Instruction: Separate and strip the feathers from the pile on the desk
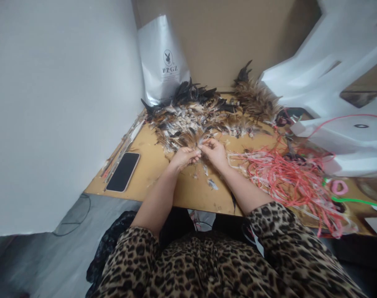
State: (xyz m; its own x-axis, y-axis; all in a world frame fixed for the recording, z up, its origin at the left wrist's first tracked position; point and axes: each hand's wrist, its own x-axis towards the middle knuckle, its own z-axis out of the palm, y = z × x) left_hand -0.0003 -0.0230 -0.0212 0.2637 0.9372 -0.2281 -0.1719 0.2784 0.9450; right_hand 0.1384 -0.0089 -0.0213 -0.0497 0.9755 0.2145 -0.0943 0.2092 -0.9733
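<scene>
My left hand (184, 157) and my right hand (215, 152) meet at the near edge of a wide pile of brown, white and black feathers (194, 118) on a yellow-brown table (163, 182). Both hands have their fingers curled and pinched together on a small bunch of feathers (200, 145) between them. A few loose feathers (211, 184) lie on the table just below my wrists. My leopard-print sleeves and lap fill the bottom of the view.
A black phone (123, 171) lies at the table's left. A tangle of red and white strings (287, 178) spreads at the right. A silver bag (162, 58) leans at the back, white foam sheets (337, 82) stand right, and a white wall is left.
</scene>
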